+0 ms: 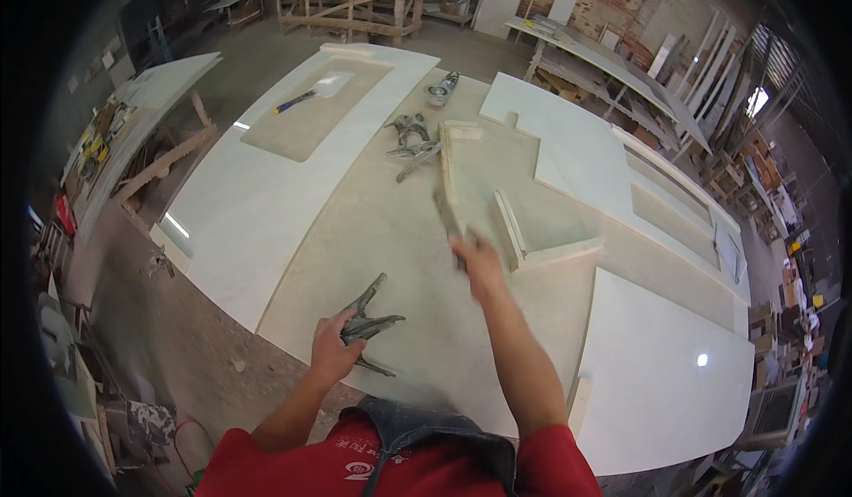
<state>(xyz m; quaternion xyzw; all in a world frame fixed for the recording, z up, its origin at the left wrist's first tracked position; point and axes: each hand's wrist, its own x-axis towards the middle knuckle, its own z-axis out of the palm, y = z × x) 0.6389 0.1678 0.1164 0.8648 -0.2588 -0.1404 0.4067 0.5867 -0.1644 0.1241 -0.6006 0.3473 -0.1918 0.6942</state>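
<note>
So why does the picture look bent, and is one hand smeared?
In the head view, the fisheye lens bows the white slab edges toward a dark rim; the right hand and its tool are motion-blurred, the left hand sharper; small glare spots dot the slabs.

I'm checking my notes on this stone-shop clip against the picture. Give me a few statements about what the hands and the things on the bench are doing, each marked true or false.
1. The left hand grips a grey metal clamp. True.
2. The right hand rests flat on the white slab at the right. False: it reaches forward over the beige worktop and holds a blurred dark tool near the upright stone strips.
3. More clamps lie in a pile farther up the worktop. True.
4. The slab with the rectangular cut-out lies to the person's right. False: it lies to the left.
5. A blue-handled tool lies in that cut-out. True.
</note>
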